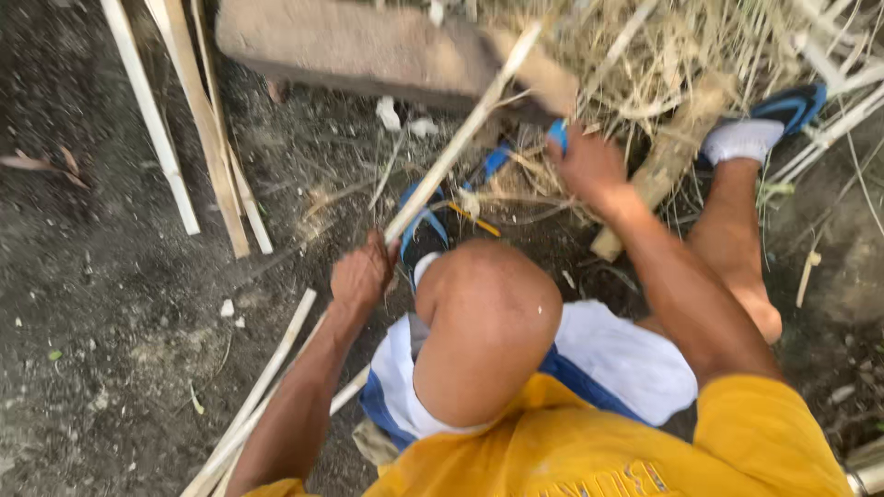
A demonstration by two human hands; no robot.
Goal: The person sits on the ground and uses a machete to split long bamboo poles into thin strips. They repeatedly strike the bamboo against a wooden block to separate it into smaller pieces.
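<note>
Left hand (362, 273) clenched around bamboo strip (465, 129); right hand (589, 164) grasping blue-handled tool (558, 134). Risk: tool slipping toward bare knee (488, 322), strip splintering.

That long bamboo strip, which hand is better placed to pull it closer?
Probably the left hand: its fingers already wrap the bamboo strip near its lower end. The right hand is busy gripping a blue-handled tool by the dry straw pile.

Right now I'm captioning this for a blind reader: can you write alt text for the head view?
A person crouching on dark soil grips a pale split stick in the left hand, while the right hand holds a blue-handled tool against it. More split sticks lie left, dry straw ahead.
</note>
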